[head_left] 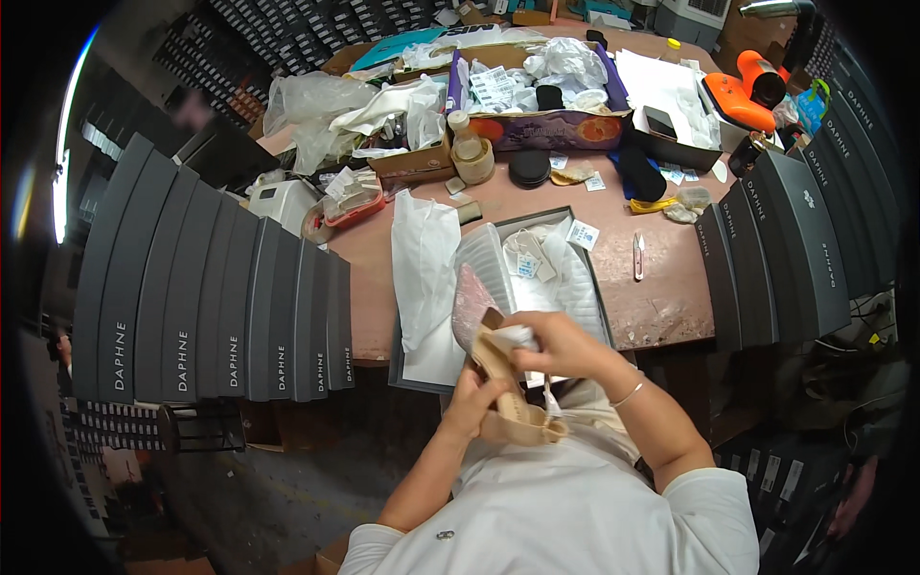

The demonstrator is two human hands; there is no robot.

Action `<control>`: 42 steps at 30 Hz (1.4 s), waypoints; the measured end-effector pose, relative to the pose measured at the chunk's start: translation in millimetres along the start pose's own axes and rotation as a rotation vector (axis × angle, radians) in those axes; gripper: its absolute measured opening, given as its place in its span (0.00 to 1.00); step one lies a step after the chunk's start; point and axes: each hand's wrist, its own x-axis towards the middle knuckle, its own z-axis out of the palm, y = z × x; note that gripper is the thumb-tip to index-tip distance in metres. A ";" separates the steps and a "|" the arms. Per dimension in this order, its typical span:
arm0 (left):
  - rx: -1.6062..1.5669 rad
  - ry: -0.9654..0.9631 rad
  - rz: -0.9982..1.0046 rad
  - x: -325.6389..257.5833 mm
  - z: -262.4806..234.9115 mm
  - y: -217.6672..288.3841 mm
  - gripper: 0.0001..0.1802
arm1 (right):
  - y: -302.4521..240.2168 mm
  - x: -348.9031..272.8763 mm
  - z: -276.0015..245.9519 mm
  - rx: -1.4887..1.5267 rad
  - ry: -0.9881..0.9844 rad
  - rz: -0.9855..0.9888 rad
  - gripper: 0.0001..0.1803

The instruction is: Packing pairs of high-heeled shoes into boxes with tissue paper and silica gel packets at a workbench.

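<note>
A pointed shoe with a pink toe and beige lining point(517, 407) is held above the front of an open grey shoe box point(422, 387). My left hand point(468, 402) is closed around its side. My right hand point(561, 345) pinches a wad of white paper point(516, 335) at the shoe's opening. The toe looks covered in thin clear wrap. A strap with a small white tag hangs at the heel end, near my shirt. White tissue paper point(425, 254) spreads over the box's left side. White padding point(572, 278) and paper tags point(529, 264) lie inside it.
Rows of grey shoe boxes stand at left point(216, 287) and right point(771, 244). Small snips point(638, 257) lie right of the open box. Behind are a purple carton of papers point(546, 129), a glue jar point(471, 158), a black round tin point(529, 169) and an orange tape dispenser point(738, 101).
</note>
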 end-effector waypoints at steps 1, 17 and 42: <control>-0.080 0.027 -0.049 4.9 -6.6 1.2 0.31 | 5.8 -5.3 -7.1 -0.082 0.207 -0.037 0.28; 0.187 -0.051 0.128 4.7 -3.7 -43.1 0.40 | 8.3 41.0 56.4 0.001 0.106 -0.248 0.40; -0.548 0.324 0.046 38.0 -13.5 5.4 0.36 | -11.5 49.3 89.6 -0.256 -0.080 -0.120 0.42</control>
